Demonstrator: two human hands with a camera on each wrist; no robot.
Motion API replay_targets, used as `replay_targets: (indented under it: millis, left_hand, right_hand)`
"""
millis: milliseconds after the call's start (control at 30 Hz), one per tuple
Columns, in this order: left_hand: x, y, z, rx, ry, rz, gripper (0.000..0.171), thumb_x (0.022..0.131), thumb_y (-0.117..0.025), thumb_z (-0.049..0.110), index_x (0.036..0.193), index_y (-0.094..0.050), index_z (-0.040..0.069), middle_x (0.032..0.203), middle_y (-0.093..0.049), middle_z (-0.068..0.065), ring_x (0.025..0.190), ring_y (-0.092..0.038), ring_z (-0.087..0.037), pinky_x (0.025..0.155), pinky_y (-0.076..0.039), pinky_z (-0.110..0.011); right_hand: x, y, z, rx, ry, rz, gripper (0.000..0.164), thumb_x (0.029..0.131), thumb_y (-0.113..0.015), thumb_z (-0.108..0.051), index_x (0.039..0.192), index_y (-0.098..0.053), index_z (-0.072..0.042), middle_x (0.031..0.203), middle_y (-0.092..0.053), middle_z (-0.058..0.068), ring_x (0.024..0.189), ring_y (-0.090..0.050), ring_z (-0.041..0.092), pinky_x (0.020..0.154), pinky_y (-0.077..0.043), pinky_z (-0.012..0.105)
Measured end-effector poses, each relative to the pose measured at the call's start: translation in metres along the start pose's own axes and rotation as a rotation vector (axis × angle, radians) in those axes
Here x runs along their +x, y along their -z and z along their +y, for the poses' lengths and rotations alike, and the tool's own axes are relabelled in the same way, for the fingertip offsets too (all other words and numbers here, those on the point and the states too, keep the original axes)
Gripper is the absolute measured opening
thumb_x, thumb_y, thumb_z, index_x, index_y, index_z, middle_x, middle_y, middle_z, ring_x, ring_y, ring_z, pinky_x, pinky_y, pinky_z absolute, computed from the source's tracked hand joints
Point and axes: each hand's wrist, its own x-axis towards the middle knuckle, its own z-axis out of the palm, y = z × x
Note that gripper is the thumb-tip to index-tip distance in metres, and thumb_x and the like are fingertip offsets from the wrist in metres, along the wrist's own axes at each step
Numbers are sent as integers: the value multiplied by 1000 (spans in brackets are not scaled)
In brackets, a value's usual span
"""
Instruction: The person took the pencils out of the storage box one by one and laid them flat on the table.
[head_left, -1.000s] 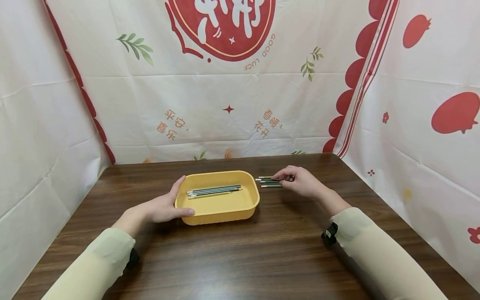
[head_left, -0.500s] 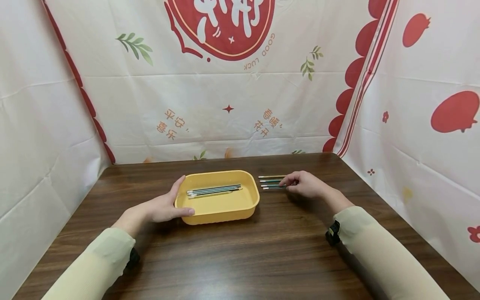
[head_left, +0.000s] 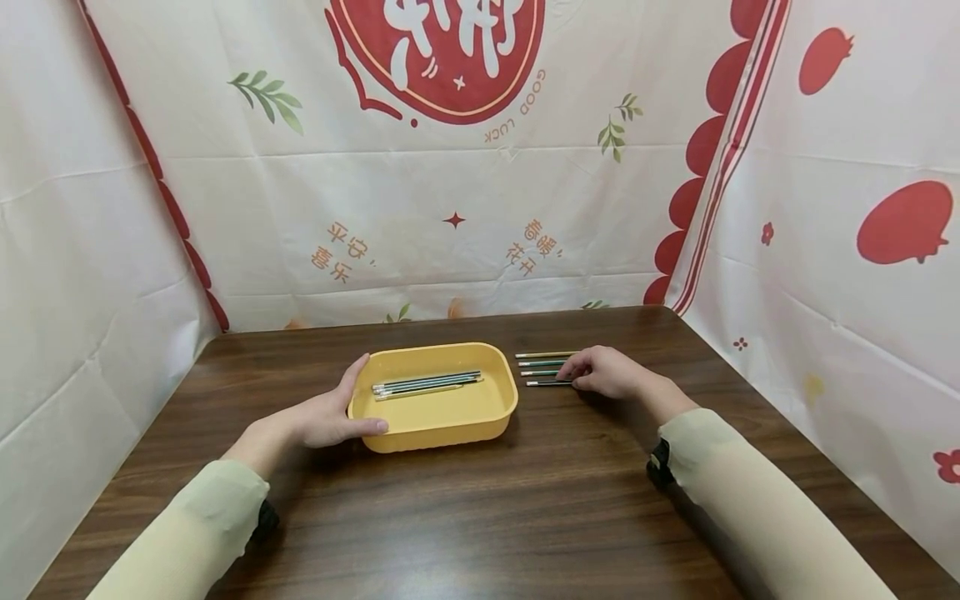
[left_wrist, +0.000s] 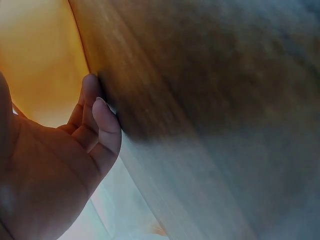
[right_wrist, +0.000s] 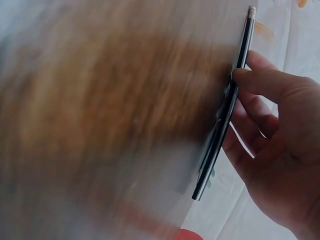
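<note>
A yellow plastic basket [head_left: 450,439] stands on the brown table, with several pencils [head_left: 429,385] lying together inside it. My left hand [head_left: 318,417] grips its left end, thumb over the near rim and fingers at the far corner. In the left wrist view, fingers [left_wrist: 105,117] lie against the basket's wall. To the right of the basket, my right hand [head_left: 609,372] pinches a dark pencil [right_wrist: 215,145] between thumb and fingers, low at the tabletop. Beyond that pencil [head_left: 546,383] lie a yellow pencil [head_left: 542,355] and two green pencils [head_left: 537,364], their right ends hidden by the hand.
The wooden table [head_left: 465,525] reaches toward me in front of the basket. A printed white cloth [head_left: 420,250] hangs behind the table and along both sides. Dark wrist devices [head_left: 660,465] sit at the sleeve cuffs.
My right hand has moved slightly toward me, drawing the dark pencil away from the others. The bunched pencils now lie spread in a row. The left hand and basket stay put.
</note>
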Motion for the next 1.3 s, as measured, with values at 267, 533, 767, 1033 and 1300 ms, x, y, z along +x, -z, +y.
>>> replay_targets:
  millis: [267, 533, 767, 1033, 1300]
  left_hand:
    - [0, -1, 0, -5, -3, 1, 134, 96, -76, 67, 173, 20, 14, 173, -25, -39, 153, -45, -49, 127, -32, -68]
    - [0, -2, -2, -15, 7, 5, 134, 95, -76, 68, 174, 20, 16, 173, -26, -38, 153, -45, -48, 127, -32, -68]
    - [-1, -1, -2, -14, 2, 6, 133, 96, -75, 68, 174, 20, 16, 174, -25, -38, 154, -44, -48, 127, -32, -68]
    - [0, -1, -2, 0, -6, 14, 134, 95, -76, 68, 174, 19, 15, 171, -31, -38, 151, -47, -47, 126, -34, -66]
    - [1, -2, -4, 10, -3, 12, 134, 95, -75, 69, 174, 19, 15, 171, -32, -38, 150, -49, -46, 126, -35, -66]
  right_hand:
    - [4, -2, -4, -29, -15, 6, 26, 102, -69, -1, 114, -84, -18, 107, -76, 4, 97, -63, 20, 90, -54, 43]
    - [5, -3, -7, -23, -27, 7, 26, 103, -68, 0, 114, -84, -17, 107, -76, 4, 97, -62, 21, 90, -54, 43]
    - [6, -3, -6, -24, -40, 6, 27, 102, -68, 0, 114, -85, -18, 106, -76, 3, 97, -62, 20, 89, -53, 40]
    - [5, -3, -5, -18, -17, 9, 28, 101, -69, 1, 116, -84, -17, 106, -75, 3, 96, -61, 19, 88, -52, 39]
    - [5, -3, -5, -19, -22, 11, 27, 102, -69, -1, 118, -84, -17, 108, -75, 4, 98, -61, 20, 90, -53, 41]
